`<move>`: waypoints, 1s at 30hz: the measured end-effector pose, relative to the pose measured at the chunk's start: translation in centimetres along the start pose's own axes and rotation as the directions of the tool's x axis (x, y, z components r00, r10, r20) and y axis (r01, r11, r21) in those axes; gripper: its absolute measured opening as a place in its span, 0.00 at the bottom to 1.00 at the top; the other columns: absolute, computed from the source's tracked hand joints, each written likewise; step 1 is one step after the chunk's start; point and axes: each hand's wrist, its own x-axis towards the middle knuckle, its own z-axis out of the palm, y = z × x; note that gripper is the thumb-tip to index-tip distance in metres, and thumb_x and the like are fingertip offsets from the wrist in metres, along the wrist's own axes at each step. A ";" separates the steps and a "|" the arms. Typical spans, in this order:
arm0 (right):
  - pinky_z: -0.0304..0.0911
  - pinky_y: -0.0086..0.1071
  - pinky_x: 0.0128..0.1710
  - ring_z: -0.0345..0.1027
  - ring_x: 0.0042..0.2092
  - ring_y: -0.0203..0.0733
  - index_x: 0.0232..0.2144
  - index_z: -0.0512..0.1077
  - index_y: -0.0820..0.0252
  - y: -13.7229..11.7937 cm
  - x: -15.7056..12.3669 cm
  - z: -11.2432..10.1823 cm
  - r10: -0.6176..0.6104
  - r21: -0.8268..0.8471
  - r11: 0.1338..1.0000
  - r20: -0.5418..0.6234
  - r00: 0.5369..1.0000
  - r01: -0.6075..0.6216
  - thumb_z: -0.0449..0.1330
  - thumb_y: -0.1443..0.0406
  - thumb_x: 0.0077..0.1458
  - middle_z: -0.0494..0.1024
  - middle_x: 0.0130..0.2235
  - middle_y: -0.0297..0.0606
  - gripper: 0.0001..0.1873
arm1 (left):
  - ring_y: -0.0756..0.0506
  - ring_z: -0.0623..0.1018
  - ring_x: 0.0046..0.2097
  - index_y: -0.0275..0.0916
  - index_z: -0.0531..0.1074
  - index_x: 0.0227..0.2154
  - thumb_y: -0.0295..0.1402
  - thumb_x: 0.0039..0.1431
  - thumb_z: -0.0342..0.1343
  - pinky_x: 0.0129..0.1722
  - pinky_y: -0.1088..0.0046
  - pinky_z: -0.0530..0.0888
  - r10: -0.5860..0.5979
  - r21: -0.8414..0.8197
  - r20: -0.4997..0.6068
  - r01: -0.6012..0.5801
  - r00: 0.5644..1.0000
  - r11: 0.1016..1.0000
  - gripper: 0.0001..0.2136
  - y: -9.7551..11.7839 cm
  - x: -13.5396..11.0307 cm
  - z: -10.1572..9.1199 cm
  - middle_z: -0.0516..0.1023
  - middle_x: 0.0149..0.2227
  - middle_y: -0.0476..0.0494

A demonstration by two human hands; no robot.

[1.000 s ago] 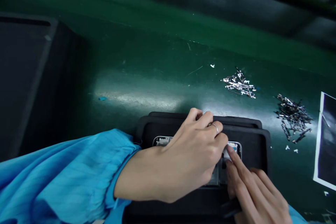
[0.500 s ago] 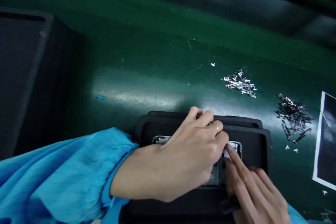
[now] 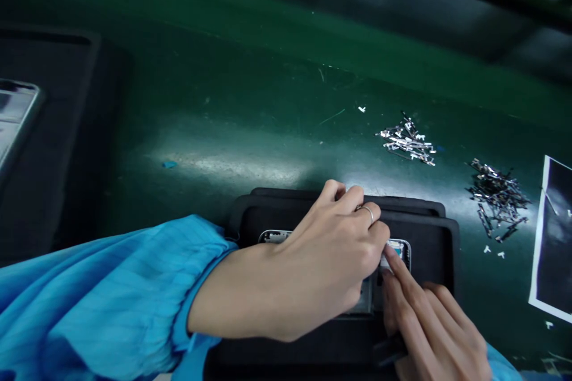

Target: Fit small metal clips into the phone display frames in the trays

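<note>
A black foam tray (image 3: pixel 429 232) lies on the green belt in front of me, with a silver-framed device (image 3: pixel 400 248) set in it. My left hand (image 3: pixel 322 268), a ring on one finger, rests curled over the middle of the device, fingertips pinched near its right end. My right hand (image 3: pixel 429 321) comes in from the lower right, its forefinger stretched out and pressing on a small part at that same end, touching the left fingertips. What the left fingers pinch is hidden. A blue sleeve (image 3: pixel 102 303) covers my left arm.
Two heaps of small metal parts lie on the belt, one (image 3: pixel 407 143) beyond the tray and a darker one (image 3: pixel 498 197) to its right. A white-edged dark sheet (image 3: pixel 552 238) sits at the right edge. Another black tray (image 3: pixel 53 149) holding a silver-framed device (image 3: pixel 13 113) is at the left.
Both hands stay in place on the device. At the left, a silver-framed device has come into view on the black tray.
</note>
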 end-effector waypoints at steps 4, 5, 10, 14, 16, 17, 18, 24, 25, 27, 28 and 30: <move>0.63 0.33 0.25 0.70 0.31 0.43 0.36 0.67 0.76 0.0 -0.1 0.1 -0.017 -0.020 1.000 0.009 1.000 0.017 0.42 0.80 0.48 0.70 0.41 0.60 0.17 | 0.47 0.58 0.30 0.34 0.61 0.21 0.23 0.50 0.46 0.31 0.68 0.59 0.007 0.012 0.001 -0.007 1.000 1.000 0.05 0.2 -0.1 -0.2 0.61 0.26 0.44; 0.62 0.33 0.25 0.70 0.31 0.43 0.36 0.67 0.76 0.0 -0.1 0.2 -0.014 -0.023 1.000 0.008 1.000 0.014 0.42 0.80 0.48 0.70 0.41 0.60 0.16 | 0.47 0.58 0.30 0.34 0.61 0.21 0.23 0.50 0.46 0.31 0.67 0.59 0.011 0.007 0.006 -0.011 1.000 1.000 0.05 0.2 -0.1 -0.3 0.61 0.25 0.44; 0.62 0.33 0.26 0.70 0.32 0.44 0.35 0.67 0.77 -0.2 -0.2 0.3 0.001 -0.035 0.999 0.008 1.000 -0.001 0.44 0.80 0.48 0.70 0.41 0.61 0.15 | 0.47 0.57 0.30 0.34 0.61 0.22 0.22 0.50 0.44 0.32 0.66 0.59 0.004 -0.003 0.044 -0.004 0.999 1.000 0.05 0.2 -0.3 -0.4 0.60 0.25 0.44; 0.62 0.33 0.26 0.70 0.31 0.42 0.34 0.69 0.75 -0.1 -0.1 0.2 -0.002 -0.049 0.999 0.003 1.000 0.002 0.43 0.79 0.49 0.71 0.41 0.59 0.16 | 0.47 0.57 0.31 0.34 0.60 0.22 0.21 0.48 0.45 0.32 0.66 0.59 0.012 0.015 0.014 -0.012 1.000 1.000 0.05 0.2 -0.4 -0.2 0.60 0.26 0.44; 0.62 0.32 0.26 0.70 0.30 0.41 0.33 0.70 0.74 -0.1 0.1 0.2 -0.011 -0.049 0.999 0.012 1.000 0.012 0.42 0.78 0.50 0.71 0.40 0.57 0.17 | 0.46 0.57 0.31 0.34 0.60 0.22 0.22 0.47 0.46 0.33 0.65 0.59 0.006 0.015 0.001 -0.006 1.000 1.000 0.04 0.2 -0.5 -0.1 0.60 0.26 0.45; 0.61 0.32 0.25 0.70 0.29 0.41 0.33 0.70 0.75 -0.1 0.2 0.2 -0.012 -0.047 0.999 0.007 1.000 0.012 0.41 0.78 0.50 0.72 0.40 0.58 0.17 | 0.46 0.58 0.32 0.34 0.60 0.22 0.22 0.47 0.46 0.34 0.65 0.59 0.008 0.013 0.000 -0.008 1.000 1.000 0.03 0.2 -0.6 0.0 0.60 0.26 0.45; 0.61 0.32 0.24 0.70 0.29 0.41 0.32 0.70 0.75 -0.1 0.3 0.2 -0.012 -0.044 0.999 -0.001 1.000 0.012 0.41 0.78 0.50 0.72 0.39 0.58 0.17 | 0.46 0.58 0.32 0.34 0.60 0.22 0.22 0.47 0.46 0.34 0.65 0.59 0.009 0.014 0.002 -0.009 1.000 1.000 0.03 0.2 -0.6 0.0 0.60 0.26 0.45; 0.60 0.32 0.26 0.69 0.31 0.41 0.35 0.68 0.76 -0.2 0.1 0.2 -0.012 -0.047 0.999 0.058 0.998 0.015 0.41 0.77 0.51 0.70 0.42 0.59 0.17 | 0.46 0.57 0.32 0.35 0.59 0.22 0.23 0.46 0.48 0.34 0.65 0.59 0.025 0.043 -0.008 -0.025 1.000 0.999 0.03 0.3 -0.6 0.4 0.59 0.26 0.46; 0.60 0.32 0.27 0.69 0.31 0.41 0.36 0.68 0.76 -0.2 0.0 0.2 -0.015 -0.059 0.998 0.071 0.997 0.019 0.41 0.76 0.52 0.70 0.43 0.59 0.17 | 0.46 0.57 0.32 0.35 0.59 0.22 0.23 0.46 0.48 0.34 0.65 0.59 0.024 0.054 -0.017 -0.023 1.000 0.998 0.03 0.4 -0.6 0.4 0.59 0.26 0.46; 0.60 0.32 0.28 0.69 0.32 0.41 0.36 0.68 0.75 -0.2 -0.1 0.2 -0.008 -0.085 0.996 0.090 0.996 0.015 0.41 0.77 0.51 0.69 0.44 0.58 0.17 | 0.47 0.57 0.31 0.35 0.58 0.22 0.22 0.45 0.48 0.34 0.64 0.59 0.023 0.073 -0.035 -0.020 0.999 0.997 0.04 0.4 -0.6 0.6 0.59 0.26 0.46; 0.60 0.32 0.28 0.69 0.32 0.41 0.36 0.68 0.75 -0.3 -0.2 0.1 -0.002 -0.097 0.995 0.089 0.996 0.011 0.41 0.77 0.51 0.69 0.44 0.58 0.17 | 0.47 0.57 0.31 0.35 0.58 0.22 0.22 0.45 0.48 0.34 0.64 0.59 0.023 0.081 -0.044 -0.019 0.999 0.997 0.04 0.4 -0.6 0.7 0.58 0.26 0.46; 0.60 0.32 0.28 0.69 0.31 0.40 0.36 0.67 0.75 -0.3 -0.1 0.2 -0.004 -0.105 0.994 0.087 0.996 0.014 0.41 0.77 0.50 0.69 0.43 0.59 0.17 | 0.47 0.57 0.31 0.35 0.58 0.23 0.23 0.45 0.48 0.34 0.64 0.59 0.029 0.083 -0.044 -0.026 0.999 0.996 0.04 0.4 -0.6 0.7 0.59 0.26 0.46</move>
